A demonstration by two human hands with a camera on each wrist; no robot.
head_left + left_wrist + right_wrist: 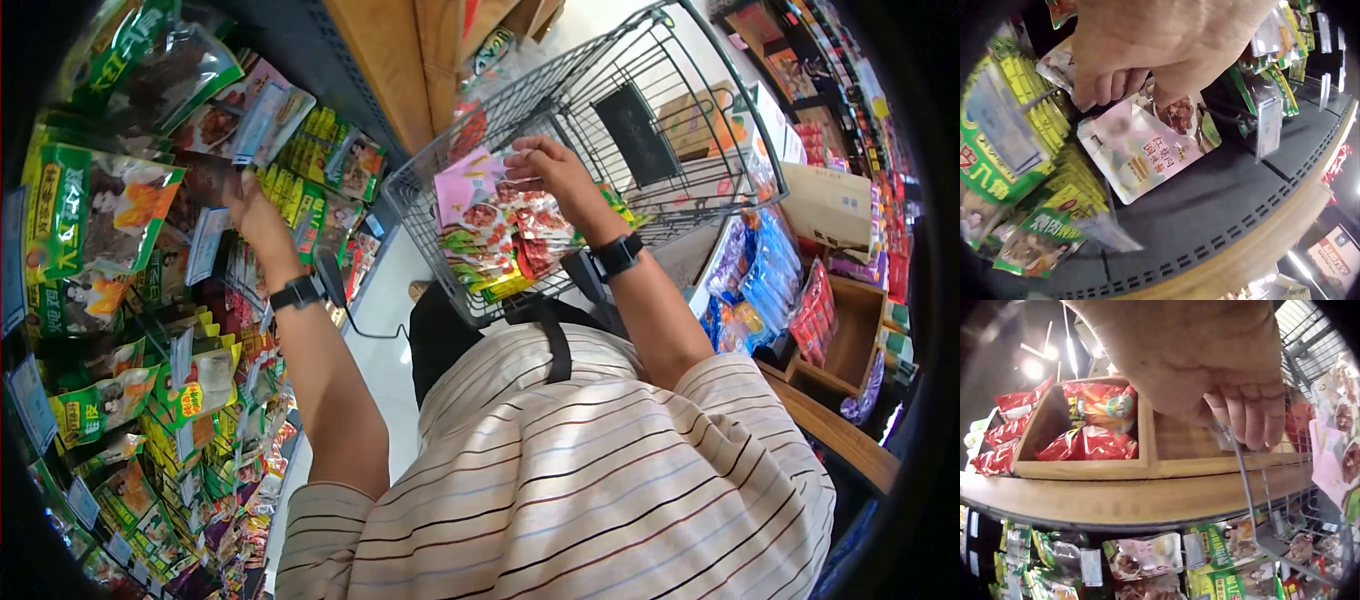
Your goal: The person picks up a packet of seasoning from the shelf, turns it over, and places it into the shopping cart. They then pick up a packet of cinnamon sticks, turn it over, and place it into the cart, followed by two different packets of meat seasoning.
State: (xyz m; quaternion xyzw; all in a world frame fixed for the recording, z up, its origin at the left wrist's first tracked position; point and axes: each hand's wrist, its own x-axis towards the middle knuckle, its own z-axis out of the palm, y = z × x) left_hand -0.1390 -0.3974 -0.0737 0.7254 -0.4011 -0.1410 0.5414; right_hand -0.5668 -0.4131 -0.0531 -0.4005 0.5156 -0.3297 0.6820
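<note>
My left hand [262, 225] reaches into the hanging packets on the left. In the left wrist view its curled fingers and thumb are at the top of a pink seasoning packet [1147, 153] with a picture of braised meat, and they grip it there; the hand hides part of the top edge. Over the wire shopping cart [400, 190] is my right hand [560, 185], fingers loosely bent and holding nothing. Below it in the cart lie a pink packet [465, 192] and several red and green food packets [490, 265].
Green and yellow spice packets [110, 210] hang in rows with price tags [205, 245]. Wooden bins [1144, 431] with red snack bags [1100, 403] stand above the shelf. To the right are blue bags [765, 265] and a cardboard box [828, 205].
</note>
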